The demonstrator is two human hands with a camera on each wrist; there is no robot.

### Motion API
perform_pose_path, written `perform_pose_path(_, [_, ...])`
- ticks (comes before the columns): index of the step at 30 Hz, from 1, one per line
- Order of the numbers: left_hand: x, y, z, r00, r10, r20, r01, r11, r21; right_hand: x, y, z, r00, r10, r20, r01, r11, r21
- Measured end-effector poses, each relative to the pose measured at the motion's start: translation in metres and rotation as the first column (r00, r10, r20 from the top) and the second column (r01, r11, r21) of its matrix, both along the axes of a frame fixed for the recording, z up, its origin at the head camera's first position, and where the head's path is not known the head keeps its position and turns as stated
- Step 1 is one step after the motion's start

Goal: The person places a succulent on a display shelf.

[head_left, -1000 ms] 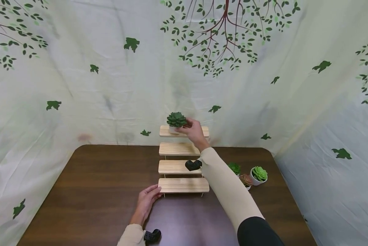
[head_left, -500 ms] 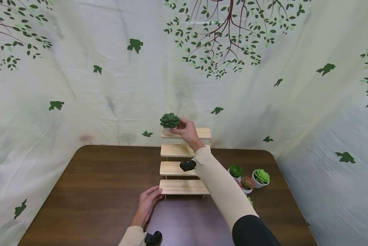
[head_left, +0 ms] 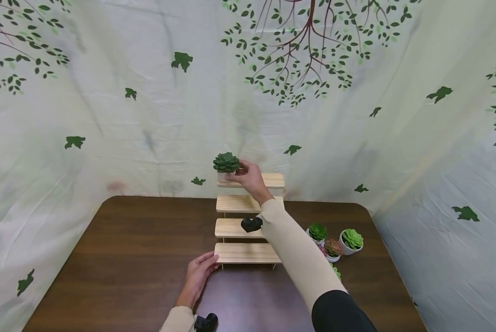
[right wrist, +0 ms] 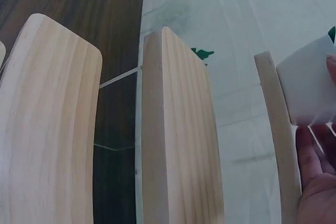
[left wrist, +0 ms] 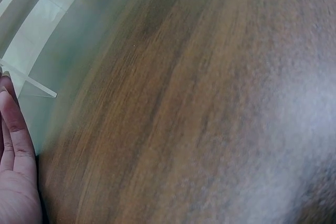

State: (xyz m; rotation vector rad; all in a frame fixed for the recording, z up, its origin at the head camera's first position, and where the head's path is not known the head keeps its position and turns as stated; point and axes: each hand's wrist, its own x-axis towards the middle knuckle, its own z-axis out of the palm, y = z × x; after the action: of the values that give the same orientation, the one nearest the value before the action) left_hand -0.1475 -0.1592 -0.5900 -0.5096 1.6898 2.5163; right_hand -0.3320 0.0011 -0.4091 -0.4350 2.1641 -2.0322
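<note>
Toward the surface's [head_left: 119, 258] right edge, near its far right corner, a bright green succulent [head_left: 352, 239] in a white pot [head_left: 347, 251], a reddish plant [head_left: 333, 247] and a darker green plant [head_left: 316, 231] stand close together, with a partly hidden light green plant [head_left: 335, 271] nearer the front edge. Pale cloth [head_left: 119, 129] printed with branches [head_left: 310, 20] and green shapes [head_left: 465, 213] hangs beyond the far edge.

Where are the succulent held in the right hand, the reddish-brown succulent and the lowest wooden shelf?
Dark green potted succulent [head_left: 226, 162]: head view, on its leaves.
Reddish-brown potted succulent [head_left: 333, 247]: head view, on its leaves.
Lowest wooden shelf [head_left: 245, 252]: head view, on its bare top.
</note>
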Motion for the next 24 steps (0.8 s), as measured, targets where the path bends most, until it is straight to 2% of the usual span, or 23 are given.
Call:
perform_pose_path(8, [0.001, -0.002, -0.001, 0.999, 0.053, 0.004, -0.053, 0.999, -0.001, 0.005, 0.023, 0.004, 0.999, 0.018, 0.031, -0.017, 0.999, -0.036])
perform_pose_path(12, [0.000, -0.004, -0.002, 0.999, 0.048, -0.007, -0.048, 0.999, 0.005, 0.009, 0.047, 0.004, 0.999, -0.034, 0.023, 0.036, 0.996, -0.078])
perform_pose_path(17, [-0.002, -0.003, -0.001, 0.999, 0.043, -0.006, -0.042, 0.999, 0.014, 0.015, 0.084, 0.001, 0.995, -0.098, -0.034, 0.095, 0.992, -0.083])
perform_pose_path(24, [-0.005, 0.003, 0.000, 1.000, 0.010, 0.012, -0.010, 1.000, 0.024, 0.030, 0.143, -0.006, 0.970, -0.222, -0.094, 0.217, 0.974, -0.068])
